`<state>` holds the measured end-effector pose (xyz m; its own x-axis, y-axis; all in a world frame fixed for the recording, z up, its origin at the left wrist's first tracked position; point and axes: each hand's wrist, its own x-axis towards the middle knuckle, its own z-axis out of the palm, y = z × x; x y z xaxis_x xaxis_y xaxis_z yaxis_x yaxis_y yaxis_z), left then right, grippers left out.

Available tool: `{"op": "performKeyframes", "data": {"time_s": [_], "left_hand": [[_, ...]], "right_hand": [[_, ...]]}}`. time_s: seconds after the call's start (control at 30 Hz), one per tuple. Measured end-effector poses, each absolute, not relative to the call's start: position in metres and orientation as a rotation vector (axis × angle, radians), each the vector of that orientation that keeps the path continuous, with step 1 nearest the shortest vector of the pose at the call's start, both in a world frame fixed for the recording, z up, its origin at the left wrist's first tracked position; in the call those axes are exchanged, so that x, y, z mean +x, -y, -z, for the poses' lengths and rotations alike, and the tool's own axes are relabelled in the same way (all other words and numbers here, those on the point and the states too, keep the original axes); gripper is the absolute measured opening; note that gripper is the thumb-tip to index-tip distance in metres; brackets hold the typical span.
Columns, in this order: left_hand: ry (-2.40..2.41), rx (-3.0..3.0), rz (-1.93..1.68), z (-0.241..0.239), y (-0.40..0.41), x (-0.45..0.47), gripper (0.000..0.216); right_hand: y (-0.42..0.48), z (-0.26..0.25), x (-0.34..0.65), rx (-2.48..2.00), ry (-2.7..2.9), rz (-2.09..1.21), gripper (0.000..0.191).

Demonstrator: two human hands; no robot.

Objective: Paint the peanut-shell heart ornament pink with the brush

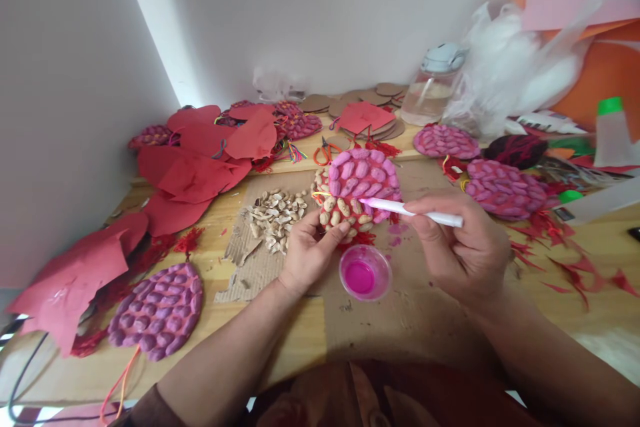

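Snugly between left fingers point(335, 236), edge of peanut-covered disc point(357, 185); white brush point(387, 205) between right fingers point(434, 203)

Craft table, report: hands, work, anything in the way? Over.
Left hand holding peanut-covered disc, partly pink. Right hand holding white pen-shaped tool, tip at disc. Cup of pink liquid nearby, not blocking the tip.

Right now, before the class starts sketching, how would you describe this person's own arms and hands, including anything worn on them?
The left hand and right hand are bare, with no gloves, rings or watch showing. Both forearms are uncovered. A dark brown sleeve edge shows near the left elbow; no right sleeve can be made out clearly.
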<state>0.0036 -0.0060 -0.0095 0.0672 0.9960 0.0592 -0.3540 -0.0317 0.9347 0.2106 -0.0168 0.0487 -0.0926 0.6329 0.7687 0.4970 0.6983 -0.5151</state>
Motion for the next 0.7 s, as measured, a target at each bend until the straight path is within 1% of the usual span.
{"op": "performKeyframes", "data": {"time_s": [0.13,0.23,0.43,0.57,0.7], "left_hand": [[-0.928,1.142,-1.337,0.0118,0.0046,0.0008,0.022],[-0.969,1.210,-1.336,0.0135,0.0039,-0.0005,0.024],[-0.990,1.206,-1.333,0.0115,0.0047,-0.0009,0.028],[-0.992,1.212,-1.337,0.0096,0.0059,0.0000,0.027],[-0.981,1.168,-1.332,0.0124,0.0038,-0.0006,0.026]], "right_hand": [[0.0180,-0.0511,0.2090,-0.885,1.785,-0.185,0.026],[0.0189,-0.0523,0.2093,-0.908,1.806,-0.151,0.025],[0.0199,-0.0504,0.2137,-1.014,1.713,-0.106,0.021],[0.0197,-0.0521,0.2112,-0.955,1.772,-0.165,0.020],[0.0202,-0.0527,0.2115,-0.996,1.756,-0.110,0.019]]}}
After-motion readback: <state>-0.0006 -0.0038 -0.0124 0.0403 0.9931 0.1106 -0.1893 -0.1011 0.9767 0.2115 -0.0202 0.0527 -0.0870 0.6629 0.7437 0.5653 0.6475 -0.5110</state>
